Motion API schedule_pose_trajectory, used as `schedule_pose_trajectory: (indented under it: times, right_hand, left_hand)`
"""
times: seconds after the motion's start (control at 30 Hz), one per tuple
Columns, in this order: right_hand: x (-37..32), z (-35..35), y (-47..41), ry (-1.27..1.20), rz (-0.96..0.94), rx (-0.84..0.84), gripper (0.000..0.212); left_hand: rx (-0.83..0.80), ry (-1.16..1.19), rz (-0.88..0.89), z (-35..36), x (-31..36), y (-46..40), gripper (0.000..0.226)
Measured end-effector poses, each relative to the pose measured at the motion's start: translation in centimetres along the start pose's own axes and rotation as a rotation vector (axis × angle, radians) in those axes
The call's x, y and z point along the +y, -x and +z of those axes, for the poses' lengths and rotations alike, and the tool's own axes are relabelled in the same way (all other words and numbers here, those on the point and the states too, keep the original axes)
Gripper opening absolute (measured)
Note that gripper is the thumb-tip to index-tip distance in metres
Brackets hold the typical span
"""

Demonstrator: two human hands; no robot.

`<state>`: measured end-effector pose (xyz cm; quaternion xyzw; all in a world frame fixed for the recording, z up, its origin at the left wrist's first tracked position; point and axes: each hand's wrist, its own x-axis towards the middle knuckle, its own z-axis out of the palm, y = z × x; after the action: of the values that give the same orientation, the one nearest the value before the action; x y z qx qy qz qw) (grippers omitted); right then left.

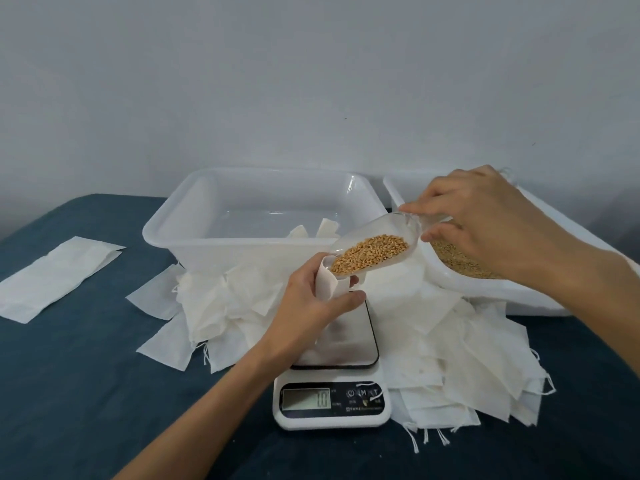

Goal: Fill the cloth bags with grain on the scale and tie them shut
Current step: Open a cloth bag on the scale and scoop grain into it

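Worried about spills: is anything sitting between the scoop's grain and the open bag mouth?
Nothing visible. The scoop, held by the right hand, has its lip right at the mouth of the bag the left hand holds over the scale.

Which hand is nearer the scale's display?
Left. The left hand holds the bag over the scale platform; the right hand holds the scoop farther back.

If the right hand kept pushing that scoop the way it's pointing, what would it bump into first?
Most likely the open mouth of the cloth bag held by the left hand over the scale. The right hand tilts the scoop down-left, and its lip already sits at that opening.
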<state>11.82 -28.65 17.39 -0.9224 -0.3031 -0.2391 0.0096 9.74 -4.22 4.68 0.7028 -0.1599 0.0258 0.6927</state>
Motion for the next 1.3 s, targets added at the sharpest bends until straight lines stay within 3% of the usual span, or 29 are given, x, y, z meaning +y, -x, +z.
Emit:
schedule_pose_trajectory:
  times: [0.6,0.87,1.3]
  right_hand:
    - [-0.13,0.06,-0.01,0.026,-0.009,0.028,0.040]
    - [-0.38,-0.08,-0.05,0.027,-0.009,0.032,0.038]
    - [-0.23,0.23,0.08,0.044,-0.029,0.053,0.039]
  left_hand:
    - [0.034,0.045,-0.030,0.19,0.46,0.10,0.035]
    - [0.028,0.083,-0.051,0.32,0.64,0.12,0.046]
    - [0.016,0.086,-0.066,0.08,0.21,-0.01,0.034]
